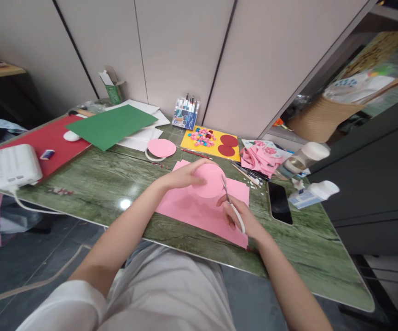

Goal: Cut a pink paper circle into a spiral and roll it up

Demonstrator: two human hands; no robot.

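My left hand (188, 175) is closed on a round pink paper disc (211, 183), its thumb lying on top near the left edge. A pair of white-handled scissors (236, 215) is in my right hand (240, 218), with the fingers around the handles. The blades reach up to the right edge of the disc; whether they touch it I cannot tell. Both hands are above a pink paper sheet (181, 206) that lies on the green marbled table (102, 179). Another pink paper disc (162, 148) rests behind my left hand, partly over a white ring.
Behind are a yellow sheet (210, 151) with red discs and small beads, pink paper scraps (262, 158) and a pen pack (186, 112). At right lie a phone (279, 203) and bottles (314, 194). At left are green paper (112, 126) and a white power bank (17, 166).
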